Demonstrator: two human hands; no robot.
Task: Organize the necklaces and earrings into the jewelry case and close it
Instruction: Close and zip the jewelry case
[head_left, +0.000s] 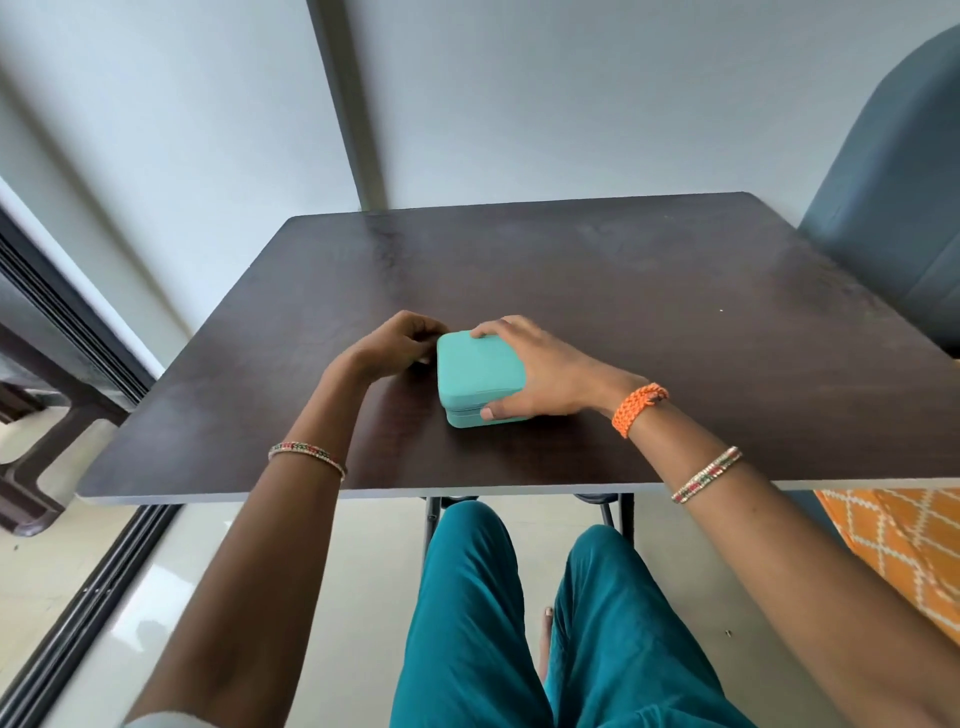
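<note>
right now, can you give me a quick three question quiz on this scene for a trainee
1. True or false: the case lies with its lid down on the table.
2. Which hand lies over the case with its thumb on the near side? A) left hand B) right hand
3. Fill in: the left hand's fingers are curled beside the case's ____ side.

Key
1. True; only a thin seam shows round the side.
2. B.
3. Left; whether they pinch a zip pull cannot be seen.
</note>
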